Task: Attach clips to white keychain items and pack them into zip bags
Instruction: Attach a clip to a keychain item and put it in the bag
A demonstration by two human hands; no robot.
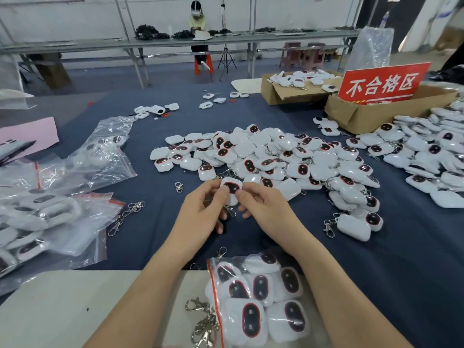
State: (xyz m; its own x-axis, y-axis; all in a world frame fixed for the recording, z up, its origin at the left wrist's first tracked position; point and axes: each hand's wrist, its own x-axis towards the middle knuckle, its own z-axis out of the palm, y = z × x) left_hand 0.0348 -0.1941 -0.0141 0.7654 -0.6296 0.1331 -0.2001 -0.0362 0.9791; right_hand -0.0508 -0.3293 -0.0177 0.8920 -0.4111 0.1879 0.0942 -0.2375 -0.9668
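Keychain (232, 187), white with a dark, red-rimmed oval on its face, is held just above the bench (376, 259) between both hands, at the near edge of a pile (266, 156) of like pieces. The left hand (200, 213) has its thumb and curled fingers (213, 185) clamped on the keychain's left side, and the right hand (267, 208) pinches the right side between thumb and forefinger. A metal clip (230, 211) hangs just below the keychain between the two hands; how it is joined cannot be told. Near the person, between the forearms, a zip bag (261, 300) with a red seal strip lies filled with keychains, and a cluster of clips (200, 320) lies against its left edge. More filled bags (62, 217) lie to the left, with loose clips (125, 217) just beside them and a single one (178, 187) near the left hand. To the right spreads a second heap (431, 151), behind it a cardboard box (376, 114) carrying a red sign (381, 82) with white characters. A second box (281, 92) farther back holds more keychains. At a far bench sits another person (198, 23).
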